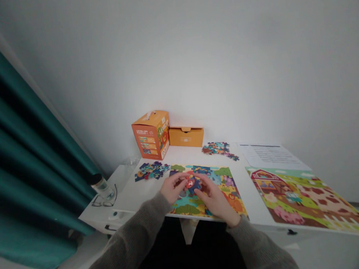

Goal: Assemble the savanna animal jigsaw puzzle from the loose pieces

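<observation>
Both hands are over a bright animal picture puzzle (187, 209) lying at the table's front edge. My left hand (173, 188) pinches a small red puzzle piece (190, 183) between thumb and fingers. Against it, my right hand (214, 197) grips a dark blue puzzle piece (194, 186), fingers curled over its far edge. The two pieces meet or overlap; I cannot tell if they are joined. A few dark blue pieces (200, 168) lie on the puzzle picture just beyond my hands.
Loose pieces (153, 170) lie left of the picture, and another heap (216, 148) lies behind it. An orange puzzle box (149, 138) and an orange drawer-like box (186, 137) stand against the wall. Right are a farm picture (307, 197) and paper (261, 155); left, a bottle (103, 187) and glasses (107, 204).
</observation>
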The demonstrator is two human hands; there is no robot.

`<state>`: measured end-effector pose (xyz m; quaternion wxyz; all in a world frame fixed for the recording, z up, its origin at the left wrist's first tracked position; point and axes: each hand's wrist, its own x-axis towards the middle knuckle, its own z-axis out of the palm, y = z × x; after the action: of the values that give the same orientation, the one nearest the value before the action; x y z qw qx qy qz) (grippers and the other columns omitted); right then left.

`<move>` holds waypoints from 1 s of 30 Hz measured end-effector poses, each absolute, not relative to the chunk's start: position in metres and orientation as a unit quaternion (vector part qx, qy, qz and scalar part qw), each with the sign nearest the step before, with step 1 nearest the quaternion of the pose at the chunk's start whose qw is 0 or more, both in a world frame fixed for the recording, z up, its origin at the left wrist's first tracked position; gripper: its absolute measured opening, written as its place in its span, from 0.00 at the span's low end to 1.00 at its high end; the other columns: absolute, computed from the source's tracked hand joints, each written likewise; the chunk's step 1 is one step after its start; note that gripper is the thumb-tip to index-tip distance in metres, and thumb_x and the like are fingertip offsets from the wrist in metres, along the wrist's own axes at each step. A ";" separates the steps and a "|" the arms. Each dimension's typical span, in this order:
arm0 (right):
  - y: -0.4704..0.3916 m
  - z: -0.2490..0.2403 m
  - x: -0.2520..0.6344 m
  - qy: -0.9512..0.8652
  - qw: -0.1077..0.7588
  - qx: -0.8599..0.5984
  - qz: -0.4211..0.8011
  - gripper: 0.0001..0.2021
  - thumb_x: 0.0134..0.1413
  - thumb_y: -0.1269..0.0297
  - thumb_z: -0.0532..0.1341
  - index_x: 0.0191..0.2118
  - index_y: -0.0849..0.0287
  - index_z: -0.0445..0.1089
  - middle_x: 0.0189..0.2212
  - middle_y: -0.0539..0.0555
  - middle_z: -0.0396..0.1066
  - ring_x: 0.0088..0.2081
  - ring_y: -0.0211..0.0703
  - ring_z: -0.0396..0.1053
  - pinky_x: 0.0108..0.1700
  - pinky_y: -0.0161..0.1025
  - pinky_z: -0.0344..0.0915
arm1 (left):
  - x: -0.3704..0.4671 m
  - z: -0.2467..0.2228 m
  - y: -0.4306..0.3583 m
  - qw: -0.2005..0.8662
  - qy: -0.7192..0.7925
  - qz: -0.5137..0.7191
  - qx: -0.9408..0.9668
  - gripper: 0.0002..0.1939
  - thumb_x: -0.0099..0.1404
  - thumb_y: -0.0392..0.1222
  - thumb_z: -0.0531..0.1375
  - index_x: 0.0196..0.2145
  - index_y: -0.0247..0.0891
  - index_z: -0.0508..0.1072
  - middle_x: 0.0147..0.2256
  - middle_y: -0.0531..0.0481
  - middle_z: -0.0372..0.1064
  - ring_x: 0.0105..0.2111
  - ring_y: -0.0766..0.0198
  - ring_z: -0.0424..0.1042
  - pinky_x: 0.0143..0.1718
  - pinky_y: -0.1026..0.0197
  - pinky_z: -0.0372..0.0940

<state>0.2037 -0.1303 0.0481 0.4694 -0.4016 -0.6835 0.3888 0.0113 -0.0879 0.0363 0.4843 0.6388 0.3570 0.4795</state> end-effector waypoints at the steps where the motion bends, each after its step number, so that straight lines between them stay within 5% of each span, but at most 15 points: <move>1: -0.131 0.049 0.205 -0.698 0.461 -0.410 0.363 0.22 0.60 0.64 0.59 0.60 0.49 0.64 0.51 0.55 0.69 0.42 0.45 0.70 0.47 0.45 0.68 | 0.011 0.037 -0.089 0.486 0.358 0.478 0.639 0.18 0.64 0.51 0.63 0.45 0.33 0.75 0.29 0.49 0.73 0.24 0.67 0.71 0.27 0.64 0.68; 13: -0.127 0.041 0.192 -0.579 0.521 -0.440 0.447 0.13 0.61 0.52 0.59 0.45 0.55 0.66 0.20 0.47 0.69 0.24 0.44 0.71 0.31 0.40 0.67 | 0.011 0.044 -0.092 0.535 0.323 0.496 0.603 0.20 0.64 0.55 0.63 0.39 0.34 0.72 0.25 0.52 0.72 0.23 0.66 0.72 0.28 0.62 0.69; 24: -0.135 0.036 0.188 -0.520 0.530 -0.462 0.485 0.16 0.61 0.43 0.57 0.39 0.52 0.64 0.20 0.47 0.70 0.23 0.46 0.70 0.34 0.44 0.67 | 0.007 0.044 -0.095 0.496 0.336 0.486 0.636 0.21 0.65 0.50 0.63 0.50 0.34 0.72 0.29 0.51 0.70 0.30 0.65 0.71 0.35 0.62 0.68; 30: -0.138 0.042 0.186 -0.505 0.563 -0.463 0.462 0.17 0.57 0.45 0.62 0.32 0.54 0.65 0.24 0.47 0.66 0.26 0.40 0.65 0.30 0.38 0.64 | 0.011 0.037 -0.102 0.509 0.316 0.480 0.641 0.21 0.62 0.46 0.67 0.49 0.35 0.70 0.32 0.51 0.71 0.31 0.65 0.72 0.37 0.61 0.69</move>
<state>0.1857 -0.1377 0.0420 0.5629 -0.4631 -0.5054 0.4618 0.0109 -0.1024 0.0372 0.5086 0.6411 0.3161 0.4800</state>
